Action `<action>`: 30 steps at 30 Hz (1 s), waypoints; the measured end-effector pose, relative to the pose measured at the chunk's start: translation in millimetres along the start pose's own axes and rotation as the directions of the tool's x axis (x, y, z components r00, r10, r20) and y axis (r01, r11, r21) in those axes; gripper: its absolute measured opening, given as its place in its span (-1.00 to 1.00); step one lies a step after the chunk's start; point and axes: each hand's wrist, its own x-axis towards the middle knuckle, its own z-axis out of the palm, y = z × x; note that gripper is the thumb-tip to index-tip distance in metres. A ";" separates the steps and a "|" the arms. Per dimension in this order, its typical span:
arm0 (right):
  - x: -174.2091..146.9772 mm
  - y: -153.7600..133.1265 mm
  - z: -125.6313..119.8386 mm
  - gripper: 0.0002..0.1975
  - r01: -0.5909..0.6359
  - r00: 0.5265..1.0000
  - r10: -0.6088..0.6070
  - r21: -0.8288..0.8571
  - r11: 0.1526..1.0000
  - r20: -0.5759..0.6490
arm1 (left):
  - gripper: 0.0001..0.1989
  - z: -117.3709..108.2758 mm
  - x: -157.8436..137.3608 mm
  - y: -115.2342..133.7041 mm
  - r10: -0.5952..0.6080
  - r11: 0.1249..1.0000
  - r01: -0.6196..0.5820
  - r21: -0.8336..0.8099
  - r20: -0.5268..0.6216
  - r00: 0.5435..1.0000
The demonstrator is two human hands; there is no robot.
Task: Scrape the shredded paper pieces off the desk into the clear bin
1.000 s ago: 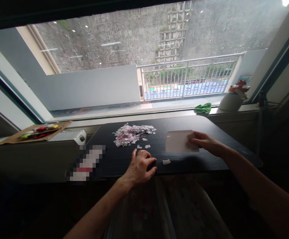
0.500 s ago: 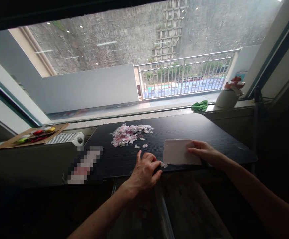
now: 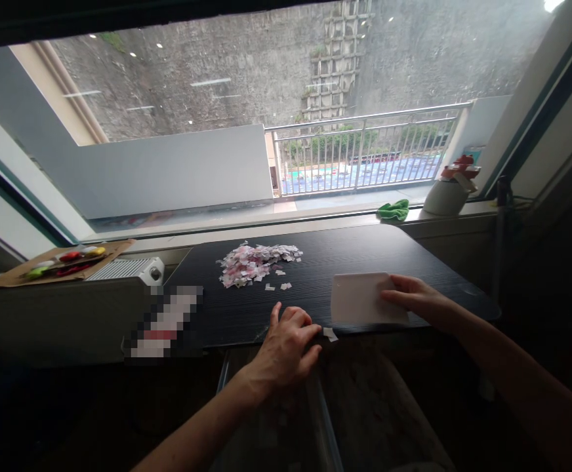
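"Where's the piece being worked on?"

"The paper scrap (image 3: 330,334) lies right at the front edge of the worktop (image 3: 355,246), just past the left hand's (image 3: 290,344) index fingertip. Whether they touch, I can't tell."

"Is that hand gripping anything?"

"Apparently not: the fingers are loosely spread, with a gap between index and thumb. The right hand (image 3: 408,295) pinches a white card (image 3: 357,298) by its right end, just behind the scrap."

"So which step is this?"

"I'd judge it's clearing strays at the edge, with card and fingers together. The next move seems to call for a low, controlled push, or the scrap may slip somewhere unintended."

"And the rest?"

"A few stray pieces (image 3: 286,286) lie beyond the left hand, and the heap (image 3: 251,263) sits farther back."
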 end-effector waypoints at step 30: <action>51.9 -29.7 77.3 -0.87 0.214 0.976 -0.217 -0.193 0.958 0.006 | -0.83 1.5 -15.7 -86.0 -0.226 0.974 0.179 -0.140 -0.511 0.829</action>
